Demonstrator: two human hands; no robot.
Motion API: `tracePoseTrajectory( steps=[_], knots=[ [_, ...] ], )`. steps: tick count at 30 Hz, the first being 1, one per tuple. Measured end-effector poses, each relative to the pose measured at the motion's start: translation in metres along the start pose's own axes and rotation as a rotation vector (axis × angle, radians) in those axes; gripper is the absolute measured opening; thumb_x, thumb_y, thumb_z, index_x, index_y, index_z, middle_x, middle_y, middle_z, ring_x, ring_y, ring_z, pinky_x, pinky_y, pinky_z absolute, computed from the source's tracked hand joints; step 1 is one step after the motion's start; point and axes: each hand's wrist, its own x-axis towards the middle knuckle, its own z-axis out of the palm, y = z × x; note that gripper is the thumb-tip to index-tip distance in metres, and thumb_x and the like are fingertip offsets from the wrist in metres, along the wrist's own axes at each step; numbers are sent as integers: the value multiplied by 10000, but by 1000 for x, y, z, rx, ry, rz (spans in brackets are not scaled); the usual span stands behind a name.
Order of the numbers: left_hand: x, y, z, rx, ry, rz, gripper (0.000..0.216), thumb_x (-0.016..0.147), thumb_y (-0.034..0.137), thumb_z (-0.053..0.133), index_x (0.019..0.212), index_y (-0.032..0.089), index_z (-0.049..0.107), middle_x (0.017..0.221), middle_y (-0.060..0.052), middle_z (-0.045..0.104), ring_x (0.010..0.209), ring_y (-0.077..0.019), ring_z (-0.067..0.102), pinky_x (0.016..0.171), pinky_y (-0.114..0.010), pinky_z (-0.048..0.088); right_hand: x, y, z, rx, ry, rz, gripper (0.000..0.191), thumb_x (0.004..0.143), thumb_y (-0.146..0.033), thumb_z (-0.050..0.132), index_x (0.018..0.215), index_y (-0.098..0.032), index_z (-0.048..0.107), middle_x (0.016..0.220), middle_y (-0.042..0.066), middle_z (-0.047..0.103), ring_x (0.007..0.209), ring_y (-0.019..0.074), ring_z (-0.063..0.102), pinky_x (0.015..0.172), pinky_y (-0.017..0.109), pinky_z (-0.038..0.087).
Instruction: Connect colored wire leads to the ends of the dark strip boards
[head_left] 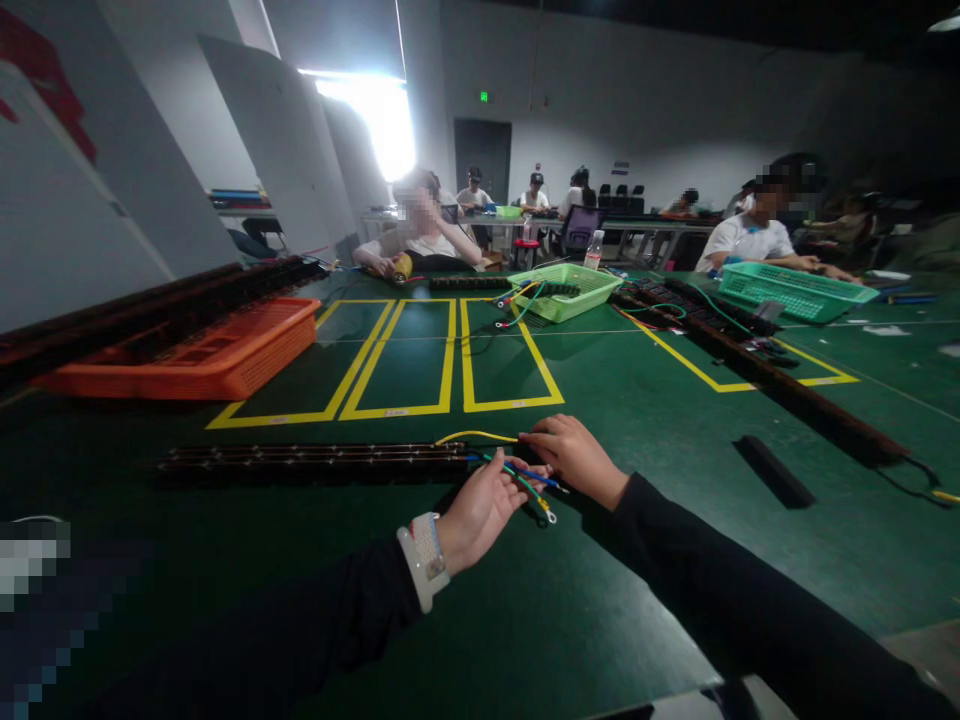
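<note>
A long dark cable chain (315,463) with wires running along its length lies across the table in front of me. A yellow wire (476,434), a blue wire (538,478) and a green wire (528,486) come out of its right end. My left hand (484,510), palm up, holds the blue and green wires lying across its fingers, close to the chain's end. Ring terminals (552,517) tip the loose ends. My right hand (574,455), palm down, is closed around the yellow wire; its fingertips are partly hidden.
An orange basket (277,345) stands at the left, and a light green basket (577,292) farther back. Yellow tape frames (397,412) mark the green table. At right lie another long dark chain (810,405) and a short black strip (772,472). Co-workers (431,235) sit across the table.
</note>
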Motion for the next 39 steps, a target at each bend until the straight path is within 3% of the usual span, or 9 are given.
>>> tracePoseTrajectory(
  steps=[9,16,22,29,39],
  knots=[
    [-1,1,0,8,23,-21,240,904,289,410,800,122,549,883,-127,666,898,-198,625,901,-348,424,3,-6,-3,-36,-76,-87,291,870,-149,510,1158,-152,549,911,80,596,862,191,528,784,315,418],
    [1,0,-3,0,49,-34,224,898,302,431,813,131,549,797,-92,654,837,-181,626,879,-333,424,3,-9,-5,-141,-43,-112,365,858,-149,516,1222,-134,496,961,112,528,786,181,522,731,318,463],
    [1,0,-2,-7,35,-36,269,901,340,417,803,125,546,885,-137,662,876,-211,629,872,-365,425,2,-6,-3,-144,-24,-152,472,843,-43,434,1303,-143,405,1154,146,495,973,210,536,824,340,486],
    [1,0,-1,17,37,-26,243,903,309,417,793,126,534,849,-121,664,857,-200,633,833,-333,440,2,-5,-4,-158,-50,-155,449,846,-79,483,1286,-159,436,1073,131,537,907,200,552,773,337,506],
    [0,0,-1,4,35,-18,243,900,292,423,784,118,546,859,-135,659,899,-213,625,903,-374,421,5,-7,0,-170,-128,-189,375,852,-142,538,1226,-157,520,948,89,538,826,180,528,746,307,478]
  ],
)
